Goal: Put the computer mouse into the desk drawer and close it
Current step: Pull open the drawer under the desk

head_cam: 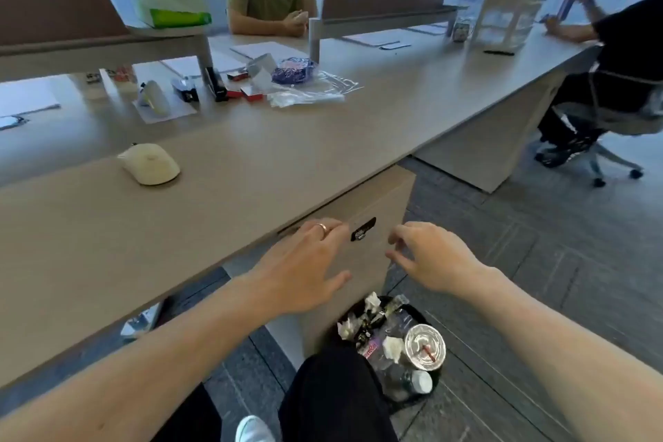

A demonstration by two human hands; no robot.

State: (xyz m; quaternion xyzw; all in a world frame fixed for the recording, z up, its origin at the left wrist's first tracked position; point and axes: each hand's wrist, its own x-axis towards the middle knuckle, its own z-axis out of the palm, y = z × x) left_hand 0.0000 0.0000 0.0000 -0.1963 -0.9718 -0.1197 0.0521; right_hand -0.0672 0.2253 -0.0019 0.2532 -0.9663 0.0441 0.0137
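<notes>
A cream computer mouse point(150, 164) lies on the beige desk point(251, 161), left of centre and well away from both hands. Under the desk edge sits the drawer unit point(380, 204), its top drawer front carrying a black lock plate point(362, 229). The drawer looks shut. My left hand point(305, 265) is spread over the drawer front with its fingertips at the top edge, just left of the lock; whether they grip the edge is hidden. My right hand point(427, 255) hovers just right of the lock, fingers curled and apart, holding nothing.
A black waste bin point(398, 344) full of cups and wrappers stands on the floor below the drawer, beside my knee point(333, 391). Plastic bags, small boxes and papers point(287, 82) clutter the far desk. One person sits opposite, another at the right on a wheeled chair point(606, 140).
</notes>
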